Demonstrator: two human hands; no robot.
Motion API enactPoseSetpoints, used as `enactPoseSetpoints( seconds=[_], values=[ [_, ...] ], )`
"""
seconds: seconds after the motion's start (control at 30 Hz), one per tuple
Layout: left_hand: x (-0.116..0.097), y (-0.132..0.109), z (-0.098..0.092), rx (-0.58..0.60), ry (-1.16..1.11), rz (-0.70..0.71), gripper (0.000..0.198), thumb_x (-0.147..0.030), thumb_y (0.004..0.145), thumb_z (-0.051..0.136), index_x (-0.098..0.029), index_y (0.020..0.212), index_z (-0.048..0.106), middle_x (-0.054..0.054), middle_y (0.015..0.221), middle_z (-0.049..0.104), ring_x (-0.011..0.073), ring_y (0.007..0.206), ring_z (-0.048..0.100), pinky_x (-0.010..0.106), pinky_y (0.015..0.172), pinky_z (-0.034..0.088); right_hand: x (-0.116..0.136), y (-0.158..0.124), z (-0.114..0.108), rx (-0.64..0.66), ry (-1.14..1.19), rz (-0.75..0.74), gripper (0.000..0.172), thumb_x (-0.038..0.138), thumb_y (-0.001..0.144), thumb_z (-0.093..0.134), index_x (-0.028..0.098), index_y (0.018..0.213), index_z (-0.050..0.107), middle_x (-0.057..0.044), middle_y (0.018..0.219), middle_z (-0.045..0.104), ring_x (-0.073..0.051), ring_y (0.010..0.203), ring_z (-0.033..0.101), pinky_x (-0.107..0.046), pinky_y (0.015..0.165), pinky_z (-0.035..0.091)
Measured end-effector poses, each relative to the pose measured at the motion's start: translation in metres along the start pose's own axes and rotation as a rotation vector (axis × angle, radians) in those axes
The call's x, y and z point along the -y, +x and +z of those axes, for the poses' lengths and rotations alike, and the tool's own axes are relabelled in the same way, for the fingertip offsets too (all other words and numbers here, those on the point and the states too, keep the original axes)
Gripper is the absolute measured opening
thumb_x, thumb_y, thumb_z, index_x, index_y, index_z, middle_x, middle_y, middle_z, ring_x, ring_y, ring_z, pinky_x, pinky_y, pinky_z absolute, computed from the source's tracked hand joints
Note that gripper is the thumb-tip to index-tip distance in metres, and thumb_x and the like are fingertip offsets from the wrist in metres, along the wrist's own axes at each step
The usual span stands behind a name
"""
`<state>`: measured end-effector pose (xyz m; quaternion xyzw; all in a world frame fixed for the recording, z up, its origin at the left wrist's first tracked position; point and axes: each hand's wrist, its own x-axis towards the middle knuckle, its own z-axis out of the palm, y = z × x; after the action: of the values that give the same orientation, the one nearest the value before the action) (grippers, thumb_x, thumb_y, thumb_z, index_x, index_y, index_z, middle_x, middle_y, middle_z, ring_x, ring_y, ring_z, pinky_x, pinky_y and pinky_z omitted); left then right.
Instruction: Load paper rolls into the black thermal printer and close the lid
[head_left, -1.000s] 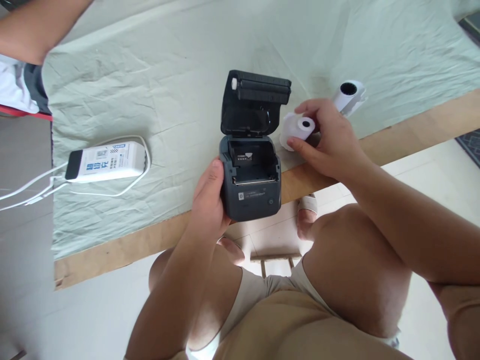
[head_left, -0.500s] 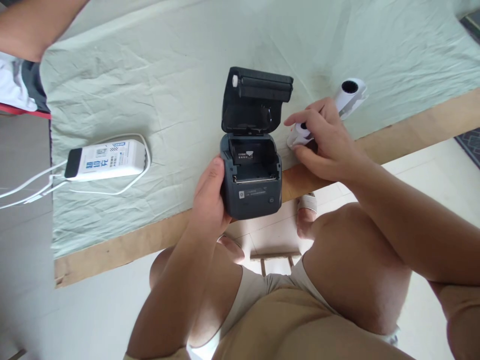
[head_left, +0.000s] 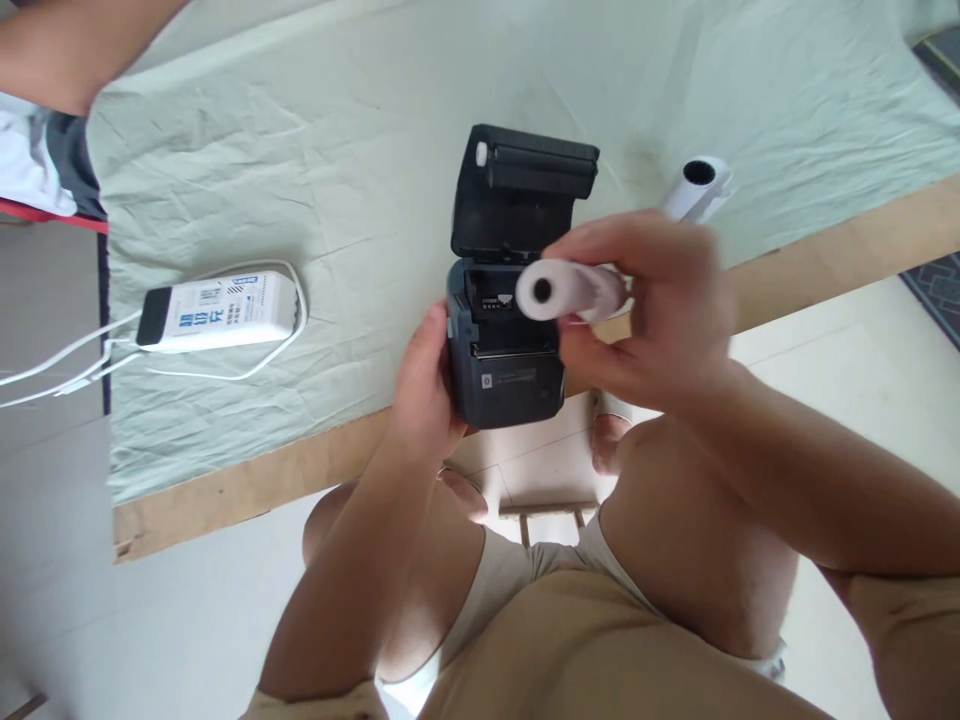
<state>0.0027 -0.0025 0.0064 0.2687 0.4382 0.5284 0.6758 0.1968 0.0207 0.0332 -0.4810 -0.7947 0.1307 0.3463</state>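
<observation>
Head view, right fingers point(head_left: 600, 236) curled round roll point(head_left: 570, 291), left fingers point(head_left: 429, 335) gripping printer point(head_left: 511, 398)

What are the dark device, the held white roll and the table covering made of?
Dark device: probably hard plastic, satin finish, judging by its rounded, moulded-looking edges. White roll: likely matte paper, wound round a hollow centre, though blur leaves that open. Table covering: seemingly dull cloth, given its soft creases.

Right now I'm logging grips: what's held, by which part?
Left hand: boxy dark plastic printer, by its left side. Right hand: white paper roll, by its sides.
</observation>
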Motion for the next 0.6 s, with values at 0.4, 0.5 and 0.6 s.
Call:
enactPoseSetpoints(
  seconds=[0.4,0.5,0.6],
  values=[
    [0.002,-0.001,-0.011,0.162,0.063,0.066,0.039,-0.049,0.093,0.075,-0.021,0.118,0.065,0.004,0.096,0.079,0.021,0.073,0.077,0.029,0.055,0.06,-0.007,0.009,0.025,-0.194,0.039,-0.443,0.026,0.003,0.078,0.064,0.026,0.088,0.061,0.001,0.098,0.08,-0.021,0.086,0.075,-0.039,0.075,0.058],
    [0.002,0.0,-0.013,0.187,0.079,0.101,0.04,-0.044,0.087,0.082,-0.022,0.115,0.066,0.004,0.099,0.078,0.0219,0.083,0.078,0.03,0.065,0.063,-0.005,0.003,0.026,-0.154,0.083,-0.48,0.018,0.01,0.085,0.064,0.027,0.091,0.062,0.001,0.095,0.078,-0.02,0.083,0.072,-0.04,0.073,0.056],
    [0.002,0.001,-0.013,0.185,0.106,0.141,0.055,-0.028,0.07,0.094,-0.023,0.115,0.064,0.003,0.11,0.076,0.024,0.101,0.076,0.033,0.087,0.065,-0.008,-0.002,0.028,-0.073,0.14,-0.508,0.003,0.028,0.093,0.066,0.028,0.095,0.065,-0.003,0.097,0.077,-0.022,0.09,0.072,-0.045,0.078,0.058]
  ],
)
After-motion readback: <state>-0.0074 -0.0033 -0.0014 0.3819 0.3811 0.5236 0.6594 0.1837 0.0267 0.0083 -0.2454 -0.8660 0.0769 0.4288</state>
